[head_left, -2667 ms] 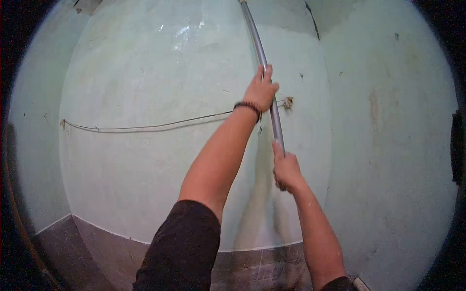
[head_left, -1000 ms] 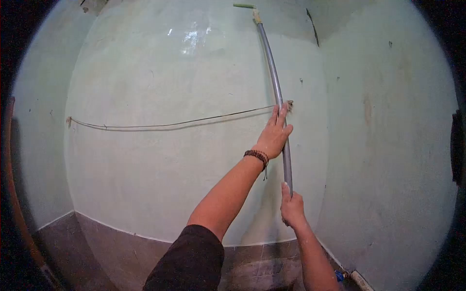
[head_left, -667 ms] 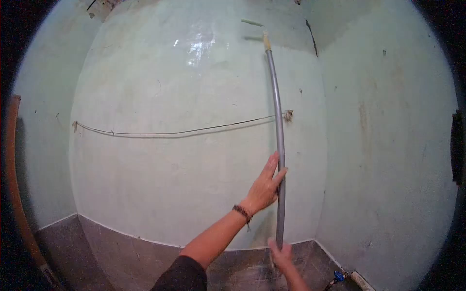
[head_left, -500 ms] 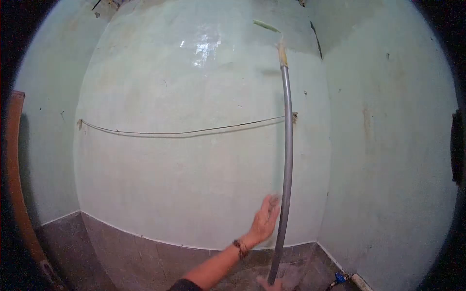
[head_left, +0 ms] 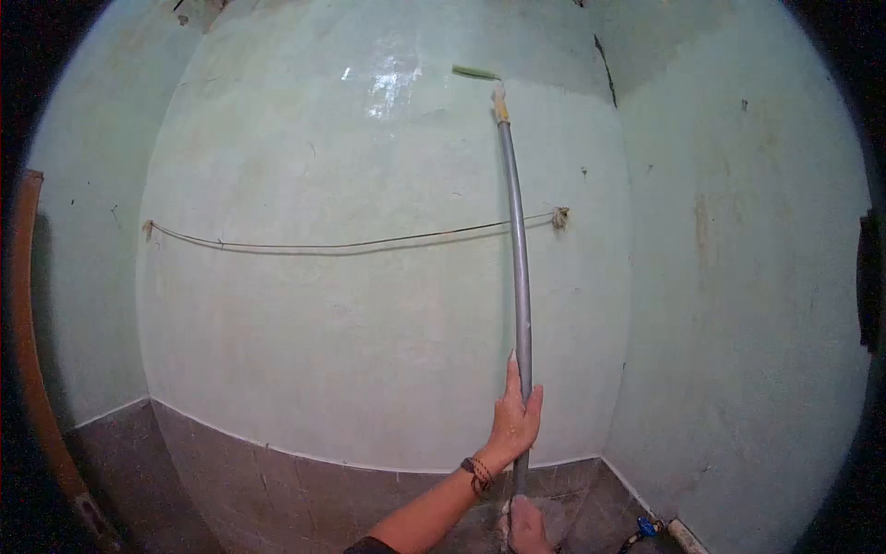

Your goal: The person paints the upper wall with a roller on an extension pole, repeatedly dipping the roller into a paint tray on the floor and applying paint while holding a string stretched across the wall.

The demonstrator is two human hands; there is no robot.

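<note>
A long grey pole stands nearly upright before the wall, with a yellowish handle at its top and a green paint roller against the upper wall. My left hand, with a braided bracelet at the wrist, is around the pole's lower part, index finger stretched up along it and thumb on the other side. Below it, at the bottom edge, my right hand is wrapped round the pole's lower end.
A cord runs across the pale green wall. Brown tiles cover its base. A wooden frame stands at the left; a blue fitting lies low at the right.
The pole and roller have shifted left, and the roller is slightly lower. My left hand, which was beside the pole, has taken hold of it. My right hand has come further into view.
</note>
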